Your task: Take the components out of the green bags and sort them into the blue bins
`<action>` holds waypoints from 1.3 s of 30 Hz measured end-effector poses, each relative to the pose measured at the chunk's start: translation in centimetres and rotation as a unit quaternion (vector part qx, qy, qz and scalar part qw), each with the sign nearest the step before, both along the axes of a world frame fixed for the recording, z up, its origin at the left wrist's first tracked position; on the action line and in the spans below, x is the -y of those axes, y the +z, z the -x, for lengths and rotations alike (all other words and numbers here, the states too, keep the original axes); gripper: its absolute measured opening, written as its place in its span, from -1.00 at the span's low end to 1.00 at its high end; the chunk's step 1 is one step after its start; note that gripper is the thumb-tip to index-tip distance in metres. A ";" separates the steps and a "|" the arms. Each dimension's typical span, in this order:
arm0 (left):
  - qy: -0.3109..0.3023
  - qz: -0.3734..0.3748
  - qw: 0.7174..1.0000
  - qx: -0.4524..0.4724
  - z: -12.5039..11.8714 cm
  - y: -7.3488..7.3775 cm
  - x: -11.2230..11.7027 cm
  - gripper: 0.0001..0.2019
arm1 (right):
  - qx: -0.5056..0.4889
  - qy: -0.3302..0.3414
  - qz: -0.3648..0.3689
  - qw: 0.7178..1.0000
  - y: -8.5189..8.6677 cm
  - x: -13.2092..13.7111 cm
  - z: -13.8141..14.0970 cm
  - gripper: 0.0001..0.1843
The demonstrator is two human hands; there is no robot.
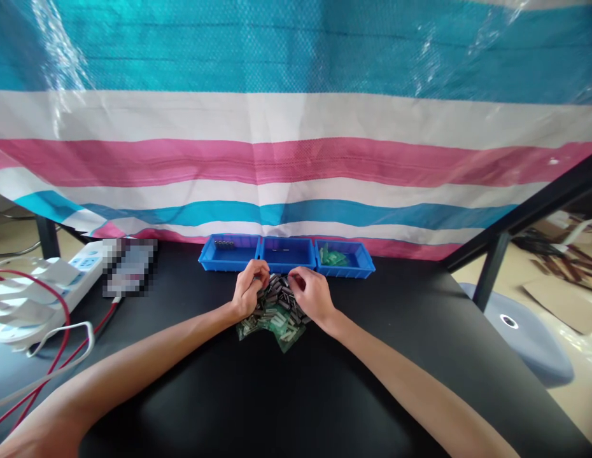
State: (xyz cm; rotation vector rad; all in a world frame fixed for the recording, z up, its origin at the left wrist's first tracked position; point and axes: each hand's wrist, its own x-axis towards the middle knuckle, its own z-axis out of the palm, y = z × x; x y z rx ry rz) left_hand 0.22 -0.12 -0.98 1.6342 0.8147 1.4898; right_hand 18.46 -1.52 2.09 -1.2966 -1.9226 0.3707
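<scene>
A pile of small green circuit boards and dark connector parts point(277, 313) lies on the black table point(296, 394) in front of me. My left hand point(249, 287) rests on the pile's left side with its fingers curled. My right hand point(312, 291) sits on the pile's right side, fingers pinched together. What either hand grips is too small to make out. Just behind the hands stand three blue trays: the left tray point(229, 252) holds a few dark parts, the middle tray point(287, 253) looks nearly bare, and the right tray point(344, 257) holds green pieces.
A white power strip point(83, 270) with red and white cables point(62, 337) lies at the left. A striped tarp point(296, 159) hangs behind the trays. A grey stool point(520, 331) and a black frame post point(491, 273) stand at the right.
</scene>
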 end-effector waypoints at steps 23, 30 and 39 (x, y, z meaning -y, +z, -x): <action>0.131 -0.087 0.979 -0.126 -0.8 1.0 0.1 -0.91 | -0.082 0.048 -0.049 0.994 -1.7 0.6 -0.3 -0.86; 0.143 -0.085 0.976 -0.141 -0.8 1.0 0.1 -0.89 | -0.075 0.045 -0.039 0.995 -1.7 0.5 -0.4 -0.86; 0.143 -0.093 0.973 -0.156 -1.1 1.1 0.2 -0.89 | -0.072 0.044 -0.047 0.995 -1.9 0.4 -0.3 -0.86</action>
